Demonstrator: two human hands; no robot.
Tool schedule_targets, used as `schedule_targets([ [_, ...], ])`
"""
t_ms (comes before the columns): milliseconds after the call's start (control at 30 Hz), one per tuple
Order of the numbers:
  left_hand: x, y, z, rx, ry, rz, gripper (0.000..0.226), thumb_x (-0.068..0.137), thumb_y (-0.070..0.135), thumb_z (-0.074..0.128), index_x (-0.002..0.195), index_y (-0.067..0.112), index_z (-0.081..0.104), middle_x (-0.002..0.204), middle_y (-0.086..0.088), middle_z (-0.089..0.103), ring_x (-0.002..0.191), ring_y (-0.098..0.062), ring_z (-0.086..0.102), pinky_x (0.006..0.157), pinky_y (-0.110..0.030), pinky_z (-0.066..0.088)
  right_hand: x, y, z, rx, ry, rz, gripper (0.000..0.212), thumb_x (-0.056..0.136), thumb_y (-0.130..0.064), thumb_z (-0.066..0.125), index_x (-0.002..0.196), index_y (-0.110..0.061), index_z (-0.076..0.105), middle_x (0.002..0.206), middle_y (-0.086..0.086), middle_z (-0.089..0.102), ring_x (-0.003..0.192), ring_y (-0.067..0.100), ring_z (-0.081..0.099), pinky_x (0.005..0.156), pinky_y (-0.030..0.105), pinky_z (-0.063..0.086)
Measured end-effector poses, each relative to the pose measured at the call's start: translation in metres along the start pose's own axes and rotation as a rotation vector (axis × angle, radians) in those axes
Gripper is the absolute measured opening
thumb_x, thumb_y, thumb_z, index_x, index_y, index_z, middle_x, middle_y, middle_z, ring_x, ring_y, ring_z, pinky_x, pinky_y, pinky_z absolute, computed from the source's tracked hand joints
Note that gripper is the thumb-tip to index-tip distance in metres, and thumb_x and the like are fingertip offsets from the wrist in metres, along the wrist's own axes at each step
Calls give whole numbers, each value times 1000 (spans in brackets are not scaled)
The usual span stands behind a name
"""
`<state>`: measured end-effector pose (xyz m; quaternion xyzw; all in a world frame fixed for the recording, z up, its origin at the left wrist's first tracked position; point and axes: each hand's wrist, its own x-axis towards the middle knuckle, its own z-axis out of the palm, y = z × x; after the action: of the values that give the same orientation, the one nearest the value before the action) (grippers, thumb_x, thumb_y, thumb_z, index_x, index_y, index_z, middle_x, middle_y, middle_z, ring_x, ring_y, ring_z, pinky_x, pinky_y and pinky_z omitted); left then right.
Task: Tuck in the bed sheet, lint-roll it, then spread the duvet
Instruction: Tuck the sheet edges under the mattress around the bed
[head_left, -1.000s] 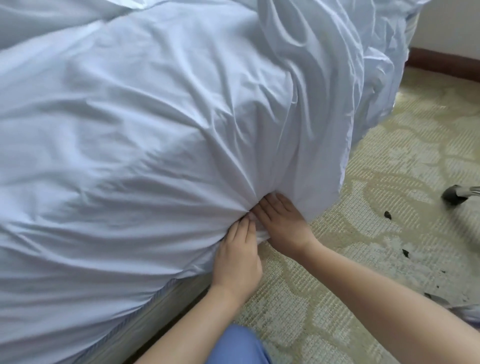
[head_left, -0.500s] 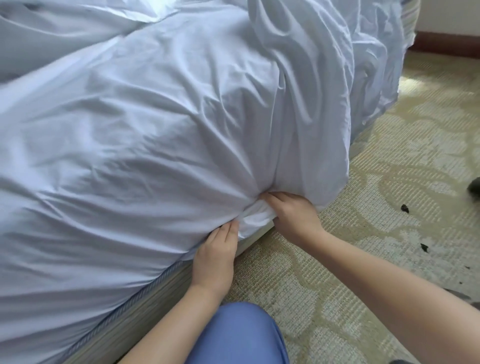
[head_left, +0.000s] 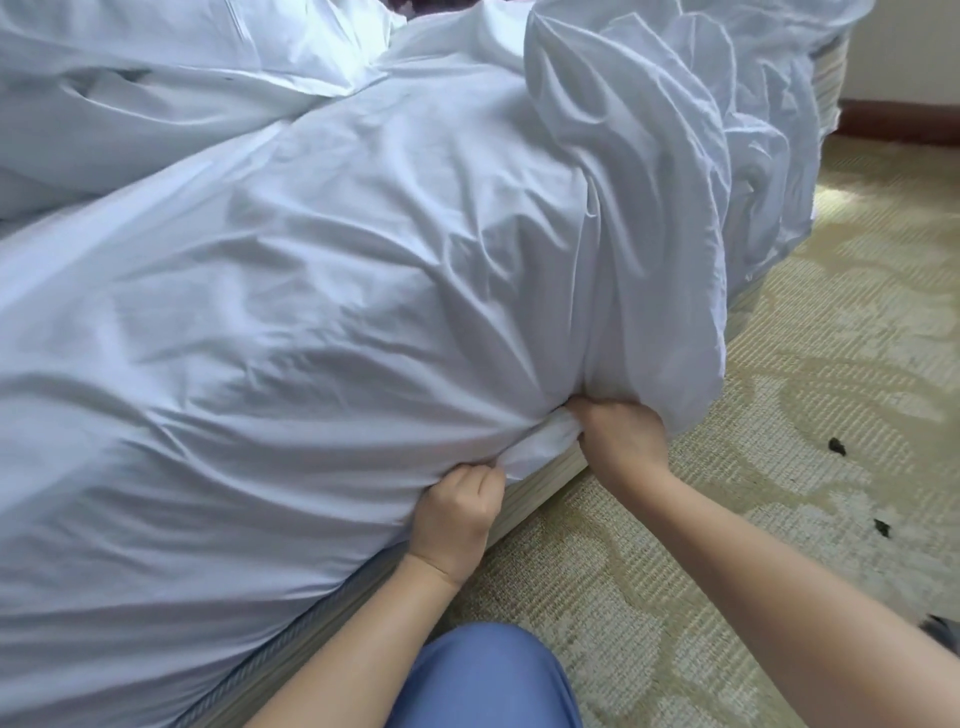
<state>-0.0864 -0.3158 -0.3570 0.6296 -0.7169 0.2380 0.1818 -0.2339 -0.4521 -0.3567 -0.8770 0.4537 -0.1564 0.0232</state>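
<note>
A white bed sheet (head_left: 322, 322) covers the side of the mattress and hangs crumpled towards the right. My left hand (head_left: 457, 514) grips the sheet's lower edge with curled fingers at the seam between mattress and bed base (head_left: 540, 483). A hand's width to the right, my right hand (head_left: 621, 441) pushes a bunched fold of sheet into that same seam, its fingertips hidden under the cloth. A puffy white duvet (head_left: 135, 88) lies heaped on the bed at the upper left.
Patterned beige carpet (head_left: 779, 467) runs along the bed on the right, with a few dark specks (head_left: 836, 446) on it. My blue-trousered knee (head_left: 483, 675) is at the bottom centre. A dark wooden skirting board (head_left: 898, 122) lines the far wall.
My hands have drawn apart along the mattress edge. The left one has slid down and left and curled on the sheet; the right has pushed deeper under the fold.
</note>
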Motion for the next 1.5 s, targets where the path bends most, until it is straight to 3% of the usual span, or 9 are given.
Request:
schedule_targets([
  [200, 6, -6, 12, 36, 36, 43, 29, 84, 0, 46, 69, 9, 69, 61, -4, 62, 54, -20, 61, 47, -27, 50, -30, 12, 27, -100, 528, -459, 29, 74, -6, 58, 102, -12, 60, 100, 5, 67, 85, 27, 62, 76, 37, 44],
  [300, 5, -4, 11, 39, 53, 53, 37, 91, 3, 42, 65, 12, 66, 60, -3, 60, 55, -20, 59, 48, -28, 49, -38, 0, 34, -97, 512, -744, 28, 86, -4, 49, 111, -9, 60, 102, 4, 67, 90, 23, 60, 77, 34, 44],
  [500, 0, -6, 9, 61, 23, 141, 25, 86, 0, 52, 67, 11, 64, 64, -5, 60, 60, -21, 59, 52, -30, 50, -31, -7, 41, -87, 261, -652, 53, 77, -11, 37, 123, -5, 64, 125, 8, 64, 113, 25, 62, 102, 39, 40],
  [733, -43, 2, 0, 6, -179, 72, 46, 80, 0, 36, 115, -6, 65, 124, -22, 61, 117, -33, 59, 99, -39, 46, -31, -31, 39, -89, 137, -479, 48, 79, -16, 37, 114, -2, 69, 115, 14, 68, 105, 29, 66, 99, 43, 46],
  [933, -35, 7, 8, 21, -329, -45, 53, 76, 4, 34, 120, -9, 61, 126, -24, 59, 117, -34, 59, 95, -42, 51, -16, -38, 40, -8, 172, -436, 39, 78, -16, 44, 103, -6, 71, 100, 11, 72, 96, 28, 67, 98, 39, 47],
  [1033, -33, 7, 6, 45, -370, -71, 58, 73, 8, 35, 123, -9, 58, 130, -23, 57, 121, -33, 56, 103, -40, 41, -4, -45, 28, -12, 178, -397, 14, 63, -10, 68, 76, -12, 73, 71, 5, 71, 70, 23, 68, 73, 31, 53],
  [1100, -35, 7, 2, 44, -387, -77, 59, 71, 10, 38, 123, -9, 58, 131, -23, 56, 123, -33, 54, 104, -38, 34, 5, -57, 13, -56, 63, -306, 22, 39, -16, 86, 47, -20, 65, 42, 0, 57, 39, 19, 56, 42, 19, 35],
  [1200, -44, 6, -8, 57, -406, -46, 54, 71, 10, 42, 118, -9, 61, 123, -22, 61, 118, -34, 57, 105, -40, 35, 12, -68, 5, -60, 74, -199, 41, 20, -21, 91, 28, -17, 52, 26, -4, 41, 20, 16, 39, 45, 11, 19],
  [1500, -59, 10, -28, 98, -599, -170, 67, 70, 16, 36, 133, -8, 40, 135, -23, 52, 125, -32, 52, 108, -39, 29, -10, -34, 24, 39, 358, -554, 19, 60, 0, 78, 67, -14, 67, 63, 2, 63, 60, 23, 60, 56, 31, 47],
])
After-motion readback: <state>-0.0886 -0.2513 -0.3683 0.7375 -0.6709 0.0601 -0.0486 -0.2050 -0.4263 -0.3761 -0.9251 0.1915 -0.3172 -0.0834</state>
